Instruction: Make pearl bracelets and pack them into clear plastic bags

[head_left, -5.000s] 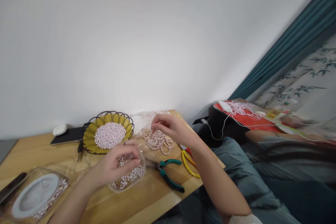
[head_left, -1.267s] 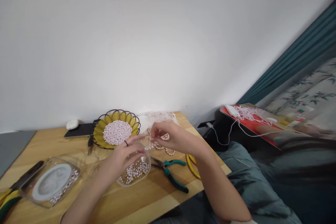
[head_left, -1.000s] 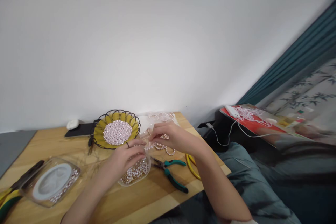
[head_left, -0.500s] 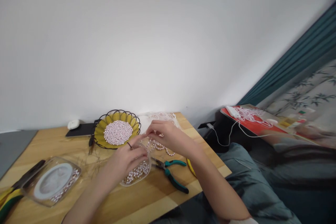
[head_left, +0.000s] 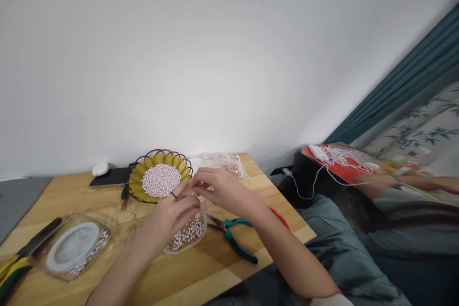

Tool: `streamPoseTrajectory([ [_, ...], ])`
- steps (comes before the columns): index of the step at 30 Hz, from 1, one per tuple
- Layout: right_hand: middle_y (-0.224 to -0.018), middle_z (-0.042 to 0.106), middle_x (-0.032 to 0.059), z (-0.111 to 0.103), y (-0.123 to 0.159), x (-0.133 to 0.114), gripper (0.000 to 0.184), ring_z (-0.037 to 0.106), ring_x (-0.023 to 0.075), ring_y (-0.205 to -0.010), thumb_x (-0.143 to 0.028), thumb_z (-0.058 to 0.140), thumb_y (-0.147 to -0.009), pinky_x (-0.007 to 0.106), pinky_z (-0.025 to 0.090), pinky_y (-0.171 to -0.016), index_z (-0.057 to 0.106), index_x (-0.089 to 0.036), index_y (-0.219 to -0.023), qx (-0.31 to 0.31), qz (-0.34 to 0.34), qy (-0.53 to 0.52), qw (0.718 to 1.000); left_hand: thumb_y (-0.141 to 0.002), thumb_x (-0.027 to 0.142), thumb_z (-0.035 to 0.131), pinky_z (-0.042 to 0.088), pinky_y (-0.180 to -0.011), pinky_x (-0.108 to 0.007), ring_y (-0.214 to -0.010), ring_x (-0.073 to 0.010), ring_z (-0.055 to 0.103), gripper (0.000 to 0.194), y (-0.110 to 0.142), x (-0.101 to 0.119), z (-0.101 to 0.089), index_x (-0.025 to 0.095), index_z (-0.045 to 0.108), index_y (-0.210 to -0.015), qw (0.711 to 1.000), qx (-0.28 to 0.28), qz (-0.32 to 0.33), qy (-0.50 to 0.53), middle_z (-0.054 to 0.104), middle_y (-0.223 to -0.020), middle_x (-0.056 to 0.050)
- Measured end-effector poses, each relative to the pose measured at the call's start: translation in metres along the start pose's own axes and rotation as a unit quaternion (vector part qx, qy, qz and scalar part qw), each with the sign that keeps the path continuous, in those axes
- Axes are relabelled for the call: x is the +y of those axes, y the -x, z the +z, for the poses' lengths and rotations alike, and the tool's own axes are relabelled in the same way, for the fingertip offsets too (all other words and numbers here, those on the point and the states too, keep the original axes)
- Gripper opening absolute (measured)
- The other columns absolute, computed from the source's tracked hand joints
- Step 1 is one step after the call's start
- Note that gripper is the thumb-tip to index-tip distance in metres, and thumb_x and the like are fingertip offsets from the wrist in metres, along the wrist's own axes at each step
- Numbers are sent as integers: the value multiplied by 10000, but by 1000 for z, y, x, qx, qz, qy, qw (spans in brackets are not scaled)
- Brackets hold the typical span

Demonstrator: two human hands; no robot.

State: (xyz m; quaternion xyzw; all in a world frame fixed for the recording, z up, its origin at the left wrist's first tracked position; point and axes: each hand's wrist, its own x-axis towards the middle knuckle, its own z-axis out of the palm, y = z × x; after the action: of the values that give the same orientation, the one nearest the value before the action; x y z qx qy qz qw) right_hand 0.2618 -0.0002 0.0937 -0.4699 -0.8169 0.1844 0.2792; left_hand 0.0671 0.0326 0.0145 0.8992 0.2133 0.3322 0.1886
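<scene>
Beneath the left of two hands (head_left: 172,213), their grip unclear, sits a tub (head_left: 188,247) of beads (head_left: 191,232).

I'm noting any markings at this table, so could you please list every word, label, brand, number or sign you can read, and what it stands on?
No text can be read anywhere.
Teal-handled pliers, white case, bead tub: no lettering can be made out.
Blurred things at the right: too unclear to tell.

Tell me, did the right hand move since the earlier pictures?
Yes. Judged against the yellow basket, the right hand has moved left, nearer the basket's right edge, and is now closer to the left hand.
</scene>
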Motion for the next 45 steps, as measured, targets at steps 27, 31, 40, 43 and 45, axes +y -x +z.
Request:
streamPoseTrajectory([
  [27,-983,743,54,9,8,-3,119,668,188,-972,-99,613,-981,328,525,-919,661,-204,-951,29,-83,0,996,-985,114,585,618,-912,-318,-980,-192,768,161,7,3,-8,189,715,-926,993,102,50,40,424,-1608,-149],
  [31,-944,735,51,9,10,-3,162,648,192,-934,-79,544,-998,332,524,-896,660,-191,-1003,-23,-112,1,993,-977,117,596,617,-939,-335,-1137,-249,728,168,8,4,-12,193,730,-908,995,84,41,44,448,-1602,-141],
  [40,-1035,721,72,13,12,-5,190,639,207,-982,-58,588,-944,361,529,-927,604,-175,-1092,-55,-129,-23,990,-979,94,575,621,-940,-350,-1290,-286,645,165,9,-4,-8,168,706,-912,993,75,73,62,510,-1552,-193],
  [43,-1043,719,60,17,14,-2,197,651,203,-1019,-83,603,-955,366,527,-950,599,-203,-1111,27,-131,-53,990,-977,101,584,629,-897,-325,-1167,-256,723,153,12,-4,-9,181,710,-942,992,100,43,60,548,-1526,-188],
  [45,-1108,694,69,22,17,2,236,637,216,-1086,-108,628,-945,399,510,-988,595,-227,-1147,141,-109,-67,982,-974,127,599,642,-831,-301,-1073,-236,762,146,15,-4,-10,202,723,-983,992,113,2,56,570,-1513,-166],
])
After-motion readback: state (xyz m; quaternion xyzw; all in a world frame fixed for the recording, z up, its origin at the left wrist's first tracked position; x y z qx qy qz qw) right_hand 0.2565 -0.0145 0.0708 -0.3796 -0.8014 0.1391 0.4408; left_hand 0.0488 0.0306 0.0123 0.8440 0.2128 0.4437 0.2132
